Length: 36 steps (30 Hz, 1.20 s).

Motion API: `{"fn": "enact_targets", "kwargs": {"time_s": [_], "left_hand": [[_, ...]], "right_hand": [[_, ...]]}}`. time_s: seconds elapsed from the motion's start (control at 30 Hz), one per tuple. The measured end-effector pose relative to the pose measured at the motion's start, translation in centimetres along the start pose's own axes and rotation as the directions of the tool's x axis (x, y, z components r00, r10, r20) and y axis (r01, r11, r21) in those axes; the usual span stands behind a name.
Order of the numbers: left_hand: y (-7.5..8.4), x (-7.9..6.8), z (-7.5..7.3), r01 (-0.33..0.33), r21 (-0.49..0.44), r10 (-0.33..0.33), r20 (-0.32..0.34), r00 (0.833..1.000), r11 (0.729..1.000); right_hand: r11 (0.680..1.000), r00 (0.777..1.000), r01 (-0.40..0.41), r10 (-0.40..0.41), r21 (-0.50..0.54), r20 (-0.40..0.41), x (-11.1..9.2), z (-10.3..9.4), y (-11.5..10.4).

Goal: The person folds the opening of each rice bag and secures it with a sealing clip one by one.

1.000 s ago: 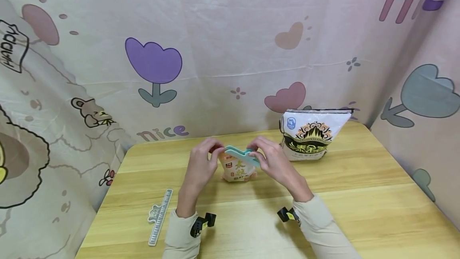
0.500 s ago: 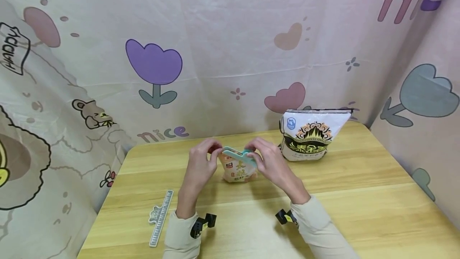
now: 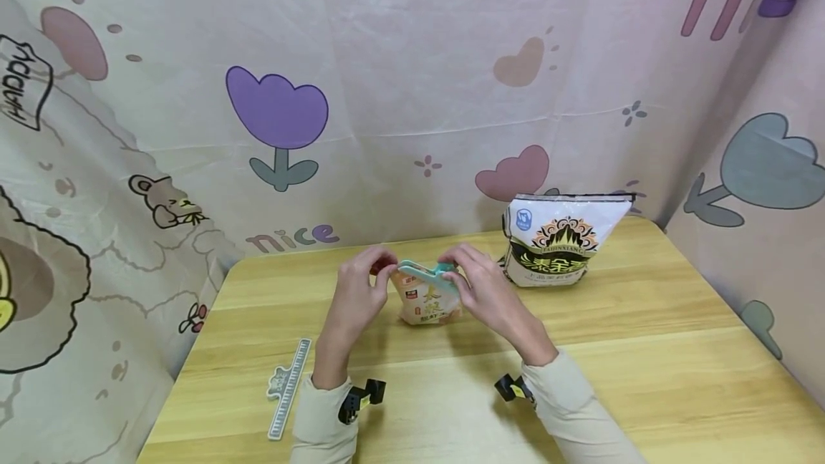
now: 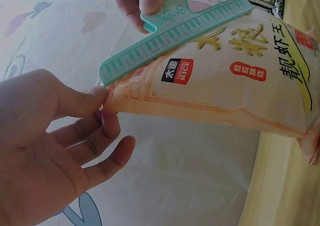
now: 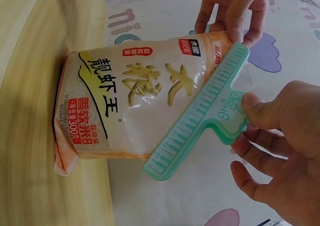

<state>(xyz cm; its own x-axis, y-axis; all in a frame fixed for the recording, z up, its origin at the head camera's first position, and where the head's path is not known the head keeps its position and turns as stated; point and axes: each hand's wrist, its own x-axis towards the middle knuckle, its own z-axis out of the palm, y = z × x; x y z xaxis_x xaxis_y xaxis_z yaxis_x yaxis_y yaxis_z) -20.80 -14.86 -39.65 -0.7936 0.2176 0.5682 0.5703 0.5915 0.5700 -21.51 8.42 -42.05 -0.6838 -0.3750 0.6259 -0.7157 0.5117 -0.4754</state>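
A small peach-and-white rice bag (image 3: 427, 306) stands on the table in the head view. My left hand (image 3: 361, 291) pinches its top left corner between thumb and index finger; the left wrist view has the other fingers loosely bent below. Across the bag's top lies a teal bag clip (image 5: 200, 113) with a piano-key pattern. The clip's handle is pinched by the thumb and fingers of my right hand (image 5: 287, 141). Along the bag's top the clip (image 4: 172, 38) runs slantwise, its far end beside the left thumb. How tightly it bites cannot be told.
A larger white rice bag (image 3: 557, 242) with a black and gold print stands at the back right. On the left of the wooden table (image 3: 644, 378) lies a grey piano-pattern clip (image 3: 288, 389). Printed cloth (image 3: 387, 92) hangs behind and along both sides.
The right hand and the teal clip have shifted slightly left, toward the left hand. The left hand keeps its pinch on the bag's corner; the small bag stays in place.
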Motion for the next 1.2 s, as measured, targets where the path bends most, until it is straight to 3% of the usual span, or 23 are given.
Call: {"fn": "enact_targets", "kwargs": {"time_s": [0.27, 0.57, 0.73, 0.9, 1.2], "left_hand": [[-0.1, 0.0, -0.4, -0.010, 0.002, 0.010, 0.026, 1.000, 1.000], [-0.1, -0.2, -0.6, 0.024, 0.032, -0.026, 0.050, 0.998, 0.999], [-0.2, -0.2, -0.5, 0.018, 0.040, -0.022, 0.085, 0.996, 0.999], [-0.2, -0.2, -0.3, -0.009, 0.057, 0.005, 0.080, 0.997, 0.998], [0.1, -0.2, -0.2, 0.034, 0.086, -0.041, 0.078, 0.996, 0.996]], "right_hand": [[1.000, 1.000, 0.010, -0.010, -0.020, -0.002, 0.0, 0.2, -0.1], [0.998, 0.999, 0.029, -0.028, -0.047, 0.019, -0.1, 0.2, -0.4], [0.993, 0.999, 0.042, -0.038, -0.113, 0.037, 0.1, 0.2, -0.8], [0.980, 0.996, 0.075, -0.064, -0.186, 0.064, 0.8, 0.7, -1.5], [0.958, 0.992, 0.120, -0.105, -0.262, 0.072, 1.4, 1.0, -1.6]]}}
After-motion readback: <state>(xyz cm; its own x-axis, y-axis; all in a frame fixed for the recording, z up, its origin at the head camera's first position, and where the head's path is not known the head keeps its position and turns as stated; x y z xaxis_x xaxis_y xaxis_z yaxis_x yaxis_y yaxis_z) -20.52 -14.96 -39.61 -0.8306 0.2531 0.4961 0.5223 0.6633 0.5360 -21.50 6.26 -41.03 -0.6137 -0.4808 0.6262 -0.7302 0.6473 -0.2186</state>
